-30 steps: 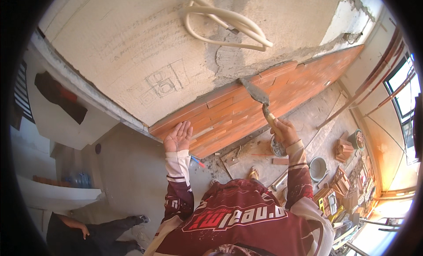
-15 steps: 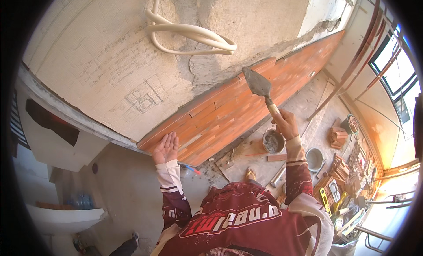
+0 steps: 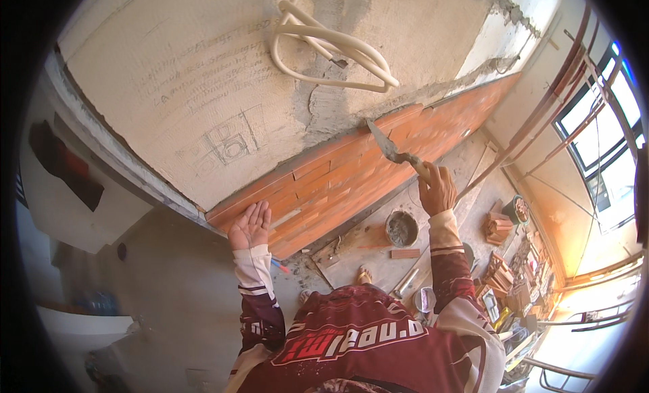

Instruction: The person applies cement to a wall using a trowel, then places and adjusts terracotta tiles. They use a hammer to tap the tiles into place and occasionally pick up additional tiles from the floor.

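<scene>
Brick-slip cladding [image 3: 324, 197], head view: courses appear laid along the wall's foot, with plaster [image 3: 169, 123] above uncovered. Right hand [image 3: 438, 189] wraps firmly around the handle of a brick trowel [image 3: 384, 144], blade at the upper course, contact unclear. Left hand [image 3: 250, 227], palm up, fingers extended, holds nothing near the cladding's left end.

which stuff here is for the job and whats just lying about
Apparently in the job:
trowel, in the right hand
reddish wall tiles, beside the open left hand
grey mix, in a bucket

Apparently just about:
hammer-like tool
hanging pale cable
</scene>
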